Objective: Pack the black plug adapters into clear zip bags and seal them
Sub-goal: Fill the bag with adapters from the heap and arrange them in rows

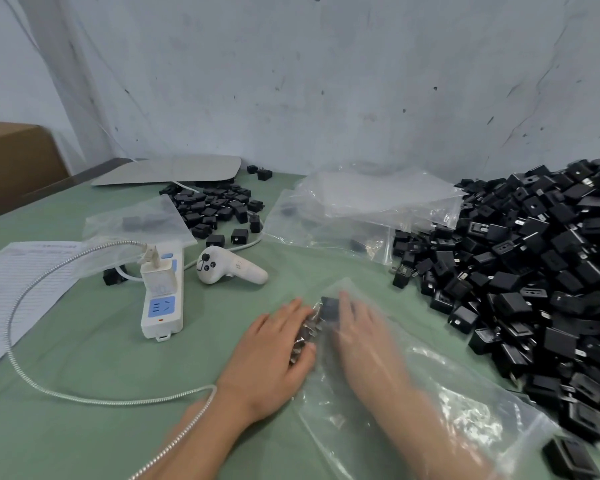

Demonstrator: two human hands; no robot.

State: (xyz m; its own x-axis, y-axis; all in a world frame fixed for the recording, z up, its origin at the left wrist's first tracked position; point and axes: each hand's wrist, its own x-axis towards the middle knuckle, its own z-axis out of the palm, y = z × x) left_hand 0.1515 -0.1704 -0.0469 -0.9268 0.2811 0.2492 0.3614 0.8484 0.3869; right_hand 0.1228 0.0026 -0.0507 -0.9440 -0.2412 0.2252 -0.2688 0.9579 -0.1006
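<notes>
A clear zip bag [465, 393] lies on the green table in front of me. My right hand [361, 337] is inside it, blurred, with straight fingers against a black plug adapter [329, 304]. From outside, my left hand [274, 348] holds the bag's left side, with a short row of adapters [307, 329], prongs showing, between its fingers and thumb. A big heap of loose black adapters [534, 271] fills the right side.
A smaller pile of adapters [219, 209] and a stack of clear bags [368, 202] lie farther back. A white power strip [161, 292] with a braided cable, a white controller [229, 266], a paper sheet [14, 289] and a cardboard box [14, 161] are at the left.
</notes>
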